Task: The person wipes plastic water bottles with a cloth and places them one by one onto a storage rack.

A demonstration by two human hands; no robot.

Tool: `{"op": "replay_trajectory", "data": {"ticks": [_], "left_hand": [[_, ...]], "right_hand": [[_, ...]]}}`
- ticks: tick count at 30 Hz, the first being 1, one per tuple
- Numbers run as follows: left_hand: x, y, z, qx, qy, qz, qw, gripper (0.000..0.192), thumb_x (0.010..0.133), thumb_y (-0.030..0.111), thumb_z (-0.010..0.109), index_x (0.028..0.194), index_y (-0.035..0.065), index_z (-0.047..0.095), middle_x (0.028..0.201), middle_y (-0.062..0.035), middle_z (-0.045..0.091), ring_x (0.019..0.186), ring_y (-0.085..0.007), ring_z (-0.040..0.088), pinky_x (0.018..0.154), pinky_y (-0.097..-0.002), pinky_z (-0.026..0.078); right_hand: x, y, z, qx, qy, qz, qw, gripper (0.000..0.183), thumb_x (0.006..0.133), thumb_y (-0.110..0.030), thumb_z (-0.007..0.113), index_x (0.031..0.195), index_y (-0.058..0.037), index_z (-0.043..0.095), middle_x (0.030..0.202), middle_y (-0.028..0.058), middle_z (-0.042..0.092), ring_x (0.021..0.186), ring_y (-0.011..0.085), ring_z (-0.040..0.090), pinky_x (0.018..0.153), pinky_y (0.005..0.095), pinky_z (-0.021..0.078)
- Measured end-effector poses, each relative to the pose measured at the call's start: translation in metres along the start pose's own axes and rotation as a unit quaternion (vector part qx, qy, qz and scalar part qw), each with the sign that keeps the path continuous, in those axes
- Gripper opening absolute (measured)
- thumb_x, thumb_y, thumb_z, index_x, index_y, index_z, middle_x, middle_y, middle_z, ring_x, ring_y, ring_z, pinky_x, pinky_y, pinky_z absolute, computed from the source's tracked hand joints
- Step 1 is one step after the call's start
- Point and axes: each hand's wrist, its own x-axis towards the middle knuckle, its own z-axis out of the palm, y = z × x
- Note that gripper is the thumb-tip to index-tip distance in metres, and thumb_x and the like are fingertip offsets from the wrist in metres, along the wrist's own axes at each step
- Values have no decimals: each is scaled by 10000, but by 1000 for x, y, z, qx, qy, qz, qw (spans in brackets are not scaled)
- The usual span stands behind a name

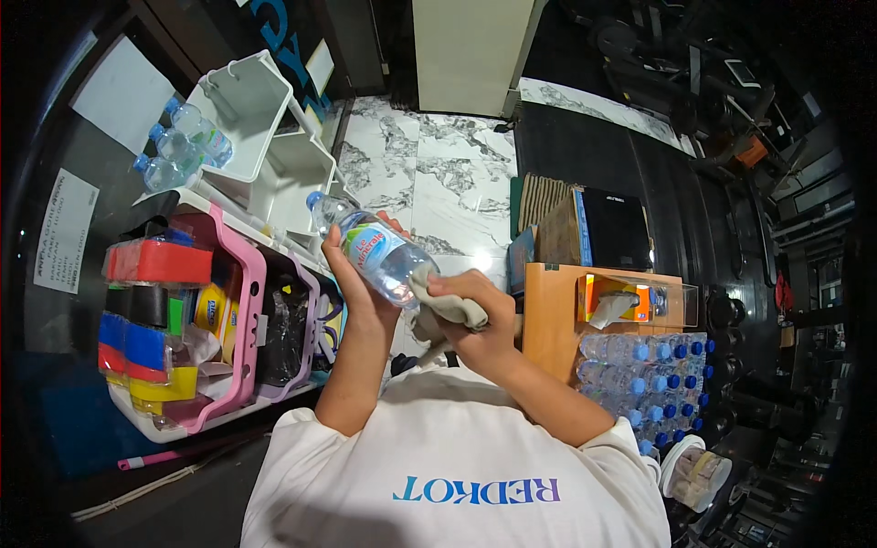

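A clear plastic Le Minerale water bottle (377,250) lies tilted in my left hand (356,281), its blue cap pointing up and to the left. The thumb and fingers wrap around its labelled middle. Bunched in my right hand (476,312) is a pale beige cloth (452,309), which touches the bottle's base. Part of the cloth hangs below the fingers. Closest to my left hand on the far side is a white plastic tiered rack (291,171) with open bins. Three similar bottles (181,147) stand together on the rack's top at the left.
On the right, a wooden table (551,322) bears several rows of capped bottles (637,383), an orange tissue box (613,301) and a lidded tub (695,472). To the left, a pink-rimmed basket (240,329) holds coloured bands and packets. Marble-patterned tiles (459,192) lie ahead; gym equipment (740,103) stands beyond.
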Motion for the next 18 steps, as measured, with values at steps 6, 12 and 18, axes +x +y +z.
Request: {"op": "replay_trajectory", "data": {"ticks": [6,12,18], "left_hand": [[0,6,12,-49,16,-7,999,617,810,516,594,1147,9,496,1032,-103,589,924,-239,599,780,-357,529],[2,0,11,14,11,-9,1000,620,833,568,545,1117,17,536,972,-105,602,876,-235,606,766,-342,524],[9,-1,4,-42,79,23,996,603,836,544,572,1120,14,522,1021,-128,600,922,-255,598,823,-386,526]], "right_hand": [[-12,3,-6,-10,-125,24,992,401,613,53,728,988,-85,693,1005,52,711,804,221,631,729,329,506],[23,-24,-13,-100,-64,-178,977,415,617,-38,767,1023,-83,693,1133,48,690,819,219,617,716,317,488],[-11,20,-9,-169,-108,-185,962,480,590,-4,729,1062,-81,691,1222,46,646,797,231,566,733,309,483]]}}
